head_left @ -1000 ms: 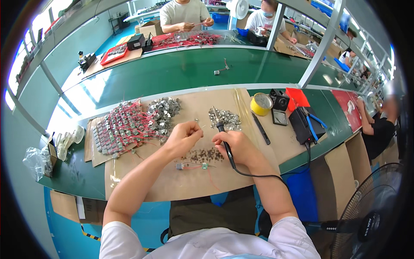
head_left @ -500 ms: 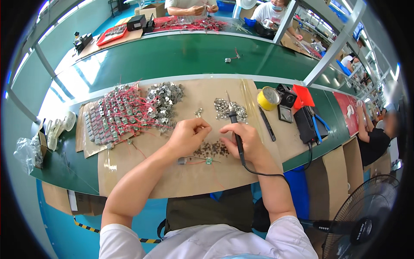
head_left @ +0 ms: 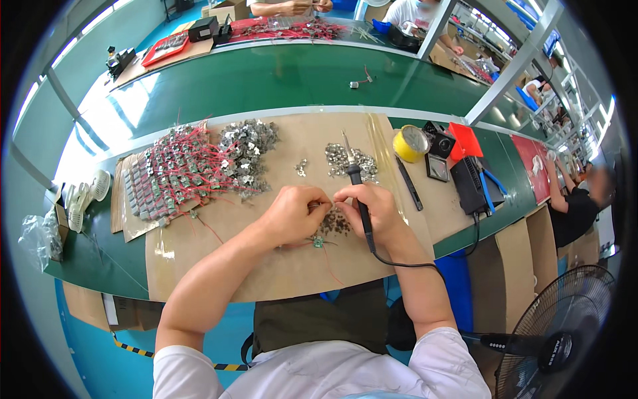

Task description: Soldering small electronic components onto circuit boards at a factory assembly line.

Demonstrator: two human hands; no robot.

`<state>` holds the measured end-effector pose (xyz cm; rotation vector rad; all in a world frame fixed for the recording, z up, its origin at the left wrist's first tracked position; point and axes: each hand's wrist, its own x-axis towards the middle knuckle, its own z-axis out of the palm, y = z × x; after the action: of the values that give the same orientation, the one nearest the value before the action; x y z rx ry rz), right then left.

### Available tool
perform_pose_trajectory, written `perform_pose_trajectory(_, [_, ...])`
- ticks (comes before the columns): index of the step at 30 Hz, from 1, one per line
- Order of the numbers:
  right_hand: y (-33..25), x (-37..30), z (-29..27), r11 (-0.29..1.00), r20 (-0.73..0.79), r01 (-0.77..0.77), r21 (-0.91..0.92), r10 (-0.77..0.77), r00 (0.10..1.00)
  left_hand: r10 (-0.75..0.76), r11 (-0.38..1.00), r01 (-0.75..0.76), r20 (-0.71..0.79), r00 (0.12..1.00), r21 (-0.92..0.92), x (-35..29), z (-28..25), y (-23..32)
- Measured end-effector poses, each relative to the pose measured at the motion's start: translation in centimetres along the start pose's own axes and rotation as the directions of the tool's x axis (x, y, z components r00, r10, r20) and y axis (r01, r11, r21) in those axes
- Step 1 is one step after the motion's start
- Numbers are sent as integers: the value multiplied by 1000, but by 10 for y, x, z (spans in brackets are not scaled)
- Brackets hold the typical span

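Soldering iron (head_left: 362,209), one, clamped in right fingers (head_left: 349,193); left fingers (head_left: 318,195) pinched together, contents hidden; one green board (head_left: 318,241) nearby.

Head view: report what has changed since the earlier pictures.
The left hand has moved right, nearly closing its gap to the right hand, by the small brown pieces. The right hand still grips the soldering iron; the heap of silver pieces stayed put.

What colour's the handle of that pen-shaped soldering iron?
The slim handle is black, seen best in the head view.
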<state>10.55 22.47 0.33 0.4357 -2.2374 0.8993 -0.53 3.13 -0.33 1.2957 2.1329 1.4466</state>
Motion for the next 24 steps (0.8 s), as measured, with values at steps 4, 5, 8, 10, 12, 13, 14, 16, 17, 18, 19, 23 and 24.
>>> perform_pose_trajectory(4, [-4,0,2,1000,6,-30,9,30,1000,-105,994,105,28,994,11,0,-3,4])
perform_pose_trajectory(5, [-5,1,2,999,-1,-35,12,35,999,-91,996,91,13,996,5,0,-4,0])
perform_pose_trajectory(8, [-5,1,4,999,-10,-49,18,49,999,-81,997,81,1,997,-7,1,-6,-2])
perform_pose_trajectory(10, [-5,2,3,998,-7,-52,26,53,999,-89,996,89,-5,996,-13,2,-7,-3])
perform_pose_trajectory(12, [-6,3,-1,985,61,-165,45,162,985,-79,997,79,-19,997,17,4,-8,-3])
perform_pose_trajectory(13, [-5,2,-3,986,64,-163,45,160,985,-79,997,79,-22,997,16,5,-9,-3])
perform_pose_trajectory(14, [-2,1,-4,986,63,-164,33,161,985,-92,996,92,-11,996,7,8,-9,-2])
perform_pose_trajectory(16, [2,2,-3,987,57,-159,20,157,986,-98,995,98,-1,995,3,9,-11,0])
perform_pose_trajectory(17, [2,3,-1,993,26,-120,21,119,993,-106,994,106,-5,994,-11,9,-11,0])
perform_pose_trajectory(18, [2,5,0,997,-6,-80,20,80,997,-112,993,112,-9,994,-25,8,-11,0])
perform_pose_trajectory(19, [3,3,0,997,-10,-73,15,73,997,-103,994,103,-11,995,-23,7,-11,1])
perform_pose_trajectory(23, [-1,-2,-6,989,6,-148,-5,148,989,-132,991,130,-40,991,-29,3,-10,-7])
perform_pose_trajectory(24, [-3,-4,-8,970,18,-243,-17,243,970,-128,992,128,-63,990,-13,1,-9,-13])
